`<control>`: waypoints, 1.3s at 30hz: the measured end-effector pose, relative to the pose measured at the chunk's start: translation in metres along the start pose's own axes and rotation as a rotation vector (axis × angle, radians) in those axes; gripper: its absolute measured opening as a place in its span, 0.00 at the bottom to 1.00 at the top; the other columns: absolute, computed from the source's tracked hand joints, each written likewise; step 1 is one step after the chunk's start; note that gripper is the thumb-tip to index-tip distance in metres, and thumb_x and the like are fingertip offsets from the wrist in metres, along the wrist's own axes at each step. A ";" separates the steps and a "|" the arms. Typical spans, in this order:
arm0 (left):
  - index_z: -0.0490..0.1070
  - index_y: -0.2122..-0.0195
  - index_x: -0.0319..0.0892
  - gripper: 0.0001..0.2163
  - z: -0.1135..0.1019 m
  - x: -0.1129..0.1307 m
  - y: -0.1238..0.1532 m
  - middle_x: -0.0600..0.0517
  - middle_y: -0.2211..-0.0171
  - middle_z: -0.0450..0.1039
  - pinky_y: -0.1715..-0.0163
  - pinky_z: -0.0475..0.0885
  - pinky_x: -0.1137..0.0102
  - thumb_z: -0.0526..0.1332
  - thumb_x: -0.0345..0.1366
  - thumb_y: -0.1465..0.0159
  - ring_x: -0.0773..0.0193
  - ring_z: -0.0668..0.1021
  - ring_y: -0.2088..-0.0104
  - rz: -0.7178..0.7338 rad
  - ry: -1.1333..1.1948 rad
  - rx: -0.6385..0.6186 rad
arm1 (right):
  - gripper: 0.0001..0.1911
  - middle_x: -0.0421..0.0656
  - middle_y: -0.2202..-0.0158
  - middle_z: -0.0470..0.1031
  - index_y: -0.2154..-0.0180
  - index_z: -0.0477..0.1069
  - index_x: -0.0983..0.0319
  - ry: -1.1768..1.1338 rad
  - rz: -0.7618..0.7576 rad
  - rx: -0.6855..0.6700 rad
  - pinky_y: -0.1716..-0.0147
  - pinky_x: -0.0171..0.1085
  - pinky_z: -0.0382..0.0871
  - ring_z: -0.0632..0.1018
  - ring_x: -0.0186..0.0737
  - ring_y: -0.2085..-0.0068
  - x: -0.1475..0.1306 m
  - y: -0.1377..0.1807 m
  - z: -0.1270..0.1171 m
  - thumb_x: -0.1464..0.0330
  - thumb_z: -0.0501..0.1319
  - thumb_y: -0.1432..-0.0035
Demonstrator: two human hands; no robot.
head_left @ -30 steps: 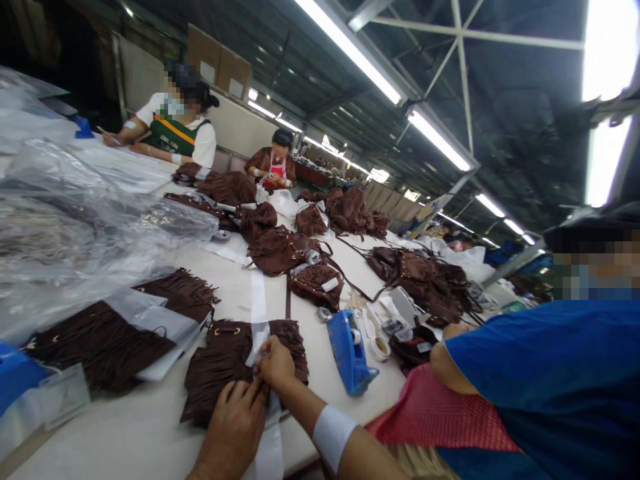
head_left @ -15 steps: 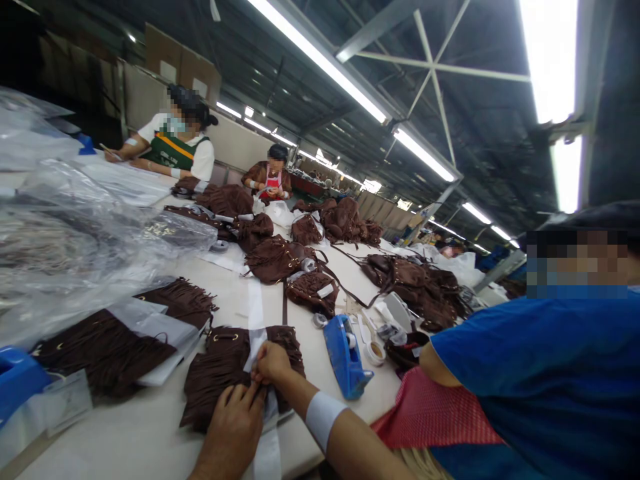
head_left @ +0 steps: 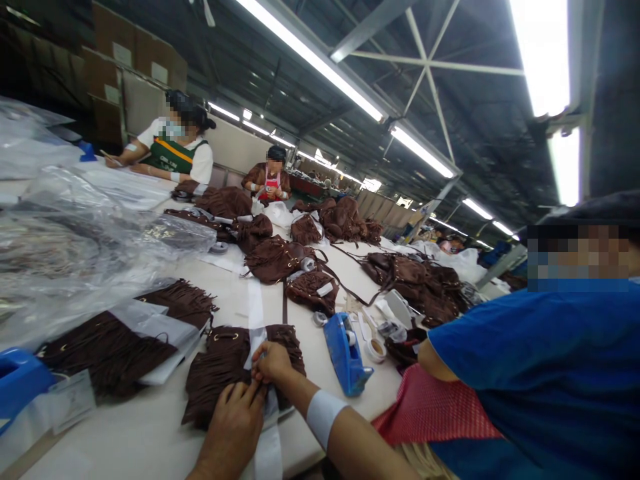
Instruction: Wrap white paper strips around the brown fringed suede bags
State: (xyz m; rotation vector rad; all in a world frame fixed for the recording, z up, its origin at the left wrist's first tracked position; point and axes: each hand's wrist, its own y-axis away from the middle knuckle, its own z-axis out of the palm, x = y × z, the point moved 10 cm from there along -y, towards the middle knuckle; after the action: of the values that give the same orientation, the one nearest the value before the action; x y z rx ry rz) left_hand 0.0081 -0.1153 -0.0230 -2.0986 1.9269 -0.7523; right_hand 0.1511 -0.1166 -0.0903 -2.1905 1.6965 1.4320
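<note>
A dark brown fringed bag with brass eyelets lies flat in front of me. A white paper strip runs across the bag and down towards the table's near edge. My left hand rests on the bag's lower front, fingers stretched out, fingertips close to the other hand. Over the strip, my right hand is closed in a pinch; what sits between its fingertips is too small to make out. A white band wraps my right wrist.
A blue tape dispenser stands right of the bag, beside tape rolls. More fringed bags lie left, near clear plastic bags. Brown bags are heaped beyond. A co-worker in blue is close on my right; two others sit across.
The view has shifted slightly. Both hands stay at nearly the same spots on the bag, and the bag and strip have not visibly moved.
</note>
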 end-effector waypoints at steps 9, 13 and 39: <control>0.75 0.48 0.44 0.18 0.002 0.000 0.000 0.49 0.49 0.77 0.49 0.63 0.55 0.56 0.26 0.37 0.55 0.73 0.57 0.001 0.011 -0.010 | 0.11 0.35 0.81 0.73 0.67 0.73 0.58 0.179 -0.063 -0.029 0.83 0.31 0.69 0.74 0.34 0.82 -0.001 -0.011 0.000 0.78 0.64 0.53; 0.75 0.48 0.44 0.17 0.001 0.001 0.000 0.49 0.49 0.77 0.49 0.63 0.55 0.56 0.26 0.37 0.55 0.73 0.56 0.007 0.000 -0.016 | 0.11 0.35 0.81 0.74 0.65 0.73 0.58 0.271 -0.097 -0.037 0.83 0.30 0.69 0.75 0.35 0.82 -0.002 -0.016 0.002 0.76 0.64 0.51; 0.71 0.46 0.45 0.19 0.007 0.005 0.006 0.49 0.47 0.75 0.48 0.65 0.54 0.55 0.25 0.37 0.55 0.73 0.55 0.104 -0.029 0.001 | 0.20 0.52 0.60 0.81 0.59 0.74 0.62 0.802 -0.334 0.149 0.63 0.43 0.73 0.81 0.55 0.58 -0.060 0.038 -0.019 0.65 0.72 0.54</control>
State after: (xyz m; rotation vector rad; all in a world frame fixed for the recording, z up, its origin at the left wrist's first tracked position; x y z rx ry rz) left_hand 0.0066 -0.1222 -0.0304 -1.9796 2.0021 -0.6980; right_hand 0.1347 -0.0968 -0.0221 -2.9741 1.3743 0.3359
